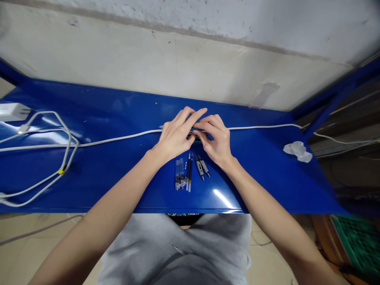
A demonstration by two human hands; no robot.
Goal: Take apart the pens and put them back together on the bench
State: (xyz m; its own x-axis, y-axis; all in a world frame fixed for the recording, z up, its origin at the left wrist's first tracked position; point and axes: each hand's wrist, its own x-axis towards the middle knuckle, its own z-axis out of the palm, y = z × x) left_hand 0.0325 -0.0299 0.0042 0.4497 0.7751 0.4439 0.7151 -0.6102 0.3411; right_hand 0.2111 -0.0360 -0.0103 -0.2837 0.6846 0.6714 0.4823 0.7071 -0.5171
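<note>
My left hand point(179, 133) and my right hand point(217, 139) meet over the blue shelf, fingertips bent together in a pinch. What they pinch is mostly hidden by the fingers. A thin light-blue, pen-like piece point(160, 127) sticks out left of my left hand, and more blue shows between the hands. Just below them lie pen parts: clear barrels point(179, 173) with dark ends, two dark refills point(189, 172) with pale ends, and two grey grip sections point(202, 168) with metal tips. A tiny spring-like piece point(185, 165) rests between barrels and refills.
Across the blue shelf point(118, 174) a white cable point(124, 137) runs behind my hands. It forms loops at the left, near a white adapter point(14, 112). Crumpled white tissue point(298, 151) lies at the right. A pale wall point(178, 63) rises behind; a green crate point(358, 243) stands lower right.
</note>
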